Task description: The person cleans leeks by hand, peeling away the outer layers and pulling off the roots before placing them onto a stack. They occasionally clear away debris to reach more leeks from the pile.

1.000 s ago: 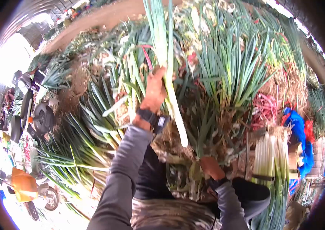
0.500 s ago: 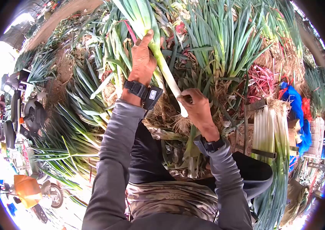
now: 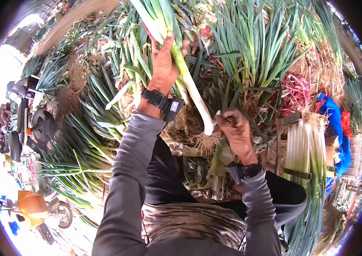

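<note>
My left hand [image 3: 164, 64] is wrapped round a long green onion [image 3: 194, 94] near where its leaves begin. The white stalk slants down to the right, and its stringy roots [image 3: 206, 143] hang at the lower end. Just right of the root end is my right hand [image 3: 235, 132], its fingers curled in a pinch. A small pale bit shows at those fingertips; I cannot tell what it is. Piled green onions [image 3: 249, 47] with leaves pointing up lie beyond both hands, and more [image 3: 100, 115] lie left of my left forearm.
A strapped bundle of green onions [image 3: 302, 149] lies to the right, by a blue sheet [image 3: 332, 123] and red netting or strips [image 3: 296, 91]. Crossed legs [image 3: 164, 175] are below my hands. Parked motorbikes [image 3: 44, 123] stand at the far left.
My right hand has moved down and to the right, from the white stalk to beside the root end. My left hand keeps its hold, with the green onion shifted slightly right and down.
</note>
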A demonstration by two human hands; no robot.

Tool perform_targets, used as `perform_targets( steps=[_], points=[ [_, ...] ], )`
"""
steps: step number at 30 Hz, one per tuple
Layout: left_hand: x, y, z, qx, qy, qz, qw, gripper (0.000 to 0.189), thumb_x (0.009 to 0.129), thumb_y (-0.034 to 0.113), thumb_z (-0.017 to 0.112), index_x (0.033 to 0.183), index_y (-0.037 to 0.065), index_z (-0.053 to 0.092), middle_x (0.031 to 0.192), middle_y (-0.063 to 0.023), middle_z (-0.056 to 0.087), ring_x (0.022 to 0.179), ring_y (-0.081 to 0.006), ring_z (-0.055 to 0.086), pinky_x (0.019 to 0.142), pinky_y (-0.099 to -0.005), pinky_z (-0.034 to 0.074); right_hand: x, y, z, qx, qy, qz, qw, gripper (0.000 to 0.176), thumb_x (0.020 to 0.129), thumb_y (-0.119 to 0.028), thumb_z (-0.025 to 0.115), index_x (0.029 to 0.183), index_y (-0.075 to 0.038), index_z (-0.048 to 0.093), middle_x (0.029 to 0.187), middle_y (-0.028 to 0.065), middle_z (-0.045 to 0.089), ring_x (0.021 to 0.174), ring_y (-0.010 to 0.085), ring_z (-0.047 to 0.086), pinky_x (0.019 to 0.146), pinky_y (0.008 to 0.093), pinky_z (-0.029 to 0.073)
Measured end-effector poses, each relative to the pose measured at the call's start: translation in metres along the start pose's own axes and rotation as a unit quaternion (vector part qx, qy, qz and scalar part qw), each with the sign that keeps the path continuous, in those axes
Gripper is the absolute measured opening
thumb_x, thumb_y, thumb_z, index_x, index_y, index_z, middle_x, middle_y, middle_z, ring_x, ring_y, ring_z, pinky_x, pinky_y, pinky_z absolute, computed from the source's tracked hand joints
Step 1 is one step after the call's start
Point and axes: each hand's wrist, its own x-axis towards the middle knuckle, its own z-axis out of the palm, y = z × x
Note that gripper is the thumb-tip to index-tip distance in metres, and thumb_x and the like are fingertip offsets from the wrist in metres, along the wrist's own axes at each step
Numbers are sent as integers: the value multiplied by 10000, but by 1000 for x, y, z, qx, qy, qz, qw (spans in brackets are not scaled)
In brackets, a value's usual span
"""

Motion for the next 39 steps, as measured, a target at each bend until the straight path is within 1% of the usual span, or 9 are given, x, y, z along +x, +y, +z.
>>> perform_targets(
  steps=[5,8,13,15,20,30,33,37,39],
  points=[
    [6,-2,-8,0,23,21,1000,340,933,178,746,1183,114,524,999,-110,671,765,-222,671,580,-281,516,-16,31,-54,91,-157,-119,976,236,976,-208,678,1125,-38,612,860,58,700,698,130,681,531,253,518],
    [5,-6,-8,3,4,11,1000,345,923,187,757,1190,109,553,1013,-110,682,770,-211,662,619,-303,517,-29,61,-73,-287,-78,76,952,307,971,-216,676,1092,66,648,871,116,710,689,164,702,594,300,557],
    [0,-15,-5,18,-21,-31,999,349,929,187,733,1215,102,551,1100,-139,674,831,-215,629,717,-336,519,-5,-26,-32,-418,-31,79,904,326,945,-240,706,1167,-3,684,1004,210,713,836,265,744,696,364,587],
    [-1,-21,-3,12,-39,-48,998,382,943,163,691,1271,95,507,1162,-143,638,858,-221,618,752,-355,521,20,-34,-19,-483,-15,-158,861,339,928,-228,719,1210,-45,679,1078,193,704,899,318,731,767,390,584],
    [-29,-41,20,5,-70,-99,993,450,905,47,641,1326,103,492,1187,-65,627,1003,-199,598,884,-369,491,77,-29,12,-423,116,-308,844,298,876,-196,767,1118,-40,689,1007,162,700,850,338,721,750,400,575],
    [-56,-74,34,31,-129,-109,985,530,941,-5,660,1417,148,484,1262,-18,607,1160,-162,575,988,-376,471,81,-23,-22,-151,-8,-125,981,182,858,-84,783,966,12,673,857,80,690,754,139,634,706,295,524],
    [-47,-72,49,58,-123,-84,987,479,936,10,670,1363,156,508,1221,-9,614,1174,-174,584,963,-390,507,56,-36,-21,-244,10,-262,934,156,879,-42,768,954,-3,637,866,35,659,726,103,608,666,258,507],
    [-26,-64,47,93,-64,-25,993,430,877,40,722,1247,134,524,1108,-40,637,975,-195,643,796,-356,571,22,-54,-21,38,-43,-161,985,145,924,-2,722,956,-59,593,869,1,626,701,50,608,580,203,498],
    [-9,-60,38,112,-16,19,993,414,857,51,728,1206,123,517,1036,-48,620,851,-177,612,708,-330,569,2,-75,-30,-25,-13,-131,991,150,921,11,714,935,-59,582,861,2,608,715,55,623,548,213,511]
  ],
)
